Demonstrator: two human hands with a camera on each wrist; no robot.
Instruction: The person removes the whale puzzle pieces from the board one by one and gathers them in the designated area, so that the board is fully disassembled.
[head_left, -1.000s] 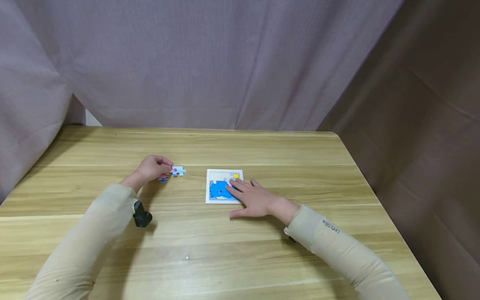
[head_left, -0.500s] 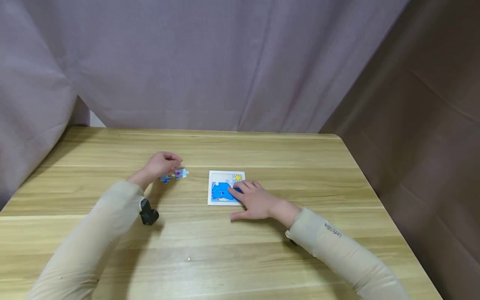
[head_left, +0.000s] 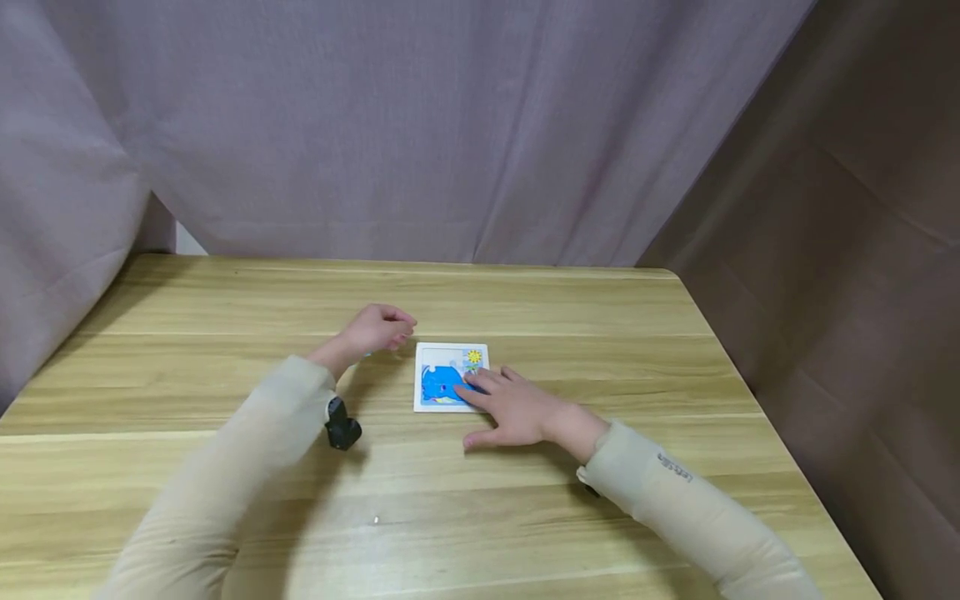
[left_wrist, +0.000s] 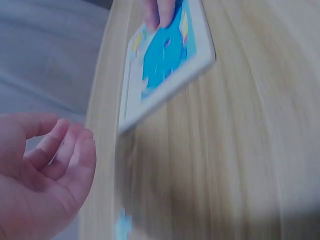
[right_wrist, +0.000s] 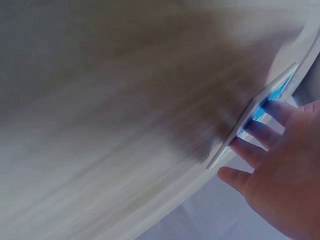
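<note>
My right hand (head_left: pixel 517 410) lies with spread fingers on the right side of a white-framed puzzle board (head_left: pixel 417 375), its fingertips over the blue whale picture. The upper-left part of the board shows bare white, and a yellow sun sits at its upper right. Left of the board, my left hand (head_left: pixel 372 327) hovers over the table with loosely bent fingers. The left wrist view shows thumb and fingertips of the left hand (left_wrist: pixel 52 175) close together, with no piece visible between them. A light blue puzzle piece (left_wrist: pixel 122 226) lies on the table below that hand, largely hidden in the head view.
The wooden table (head_left: pixel 585 525) runs back to a grey curtain (head_left: pixel 337 125), with another dark curtain (head_left: pixel 825 250) along the right. A tiny pale speck (head_left: pixel 377 520) lies on the near tabletop. A black wrist camera (head_left: pixel 342 427) hangs under the left sleeve.
My left hand has moved right from beside the puzzle pieces to near the board's left edge, its wrist now covering most of the pieces. My right hand stays on the board.
</note>
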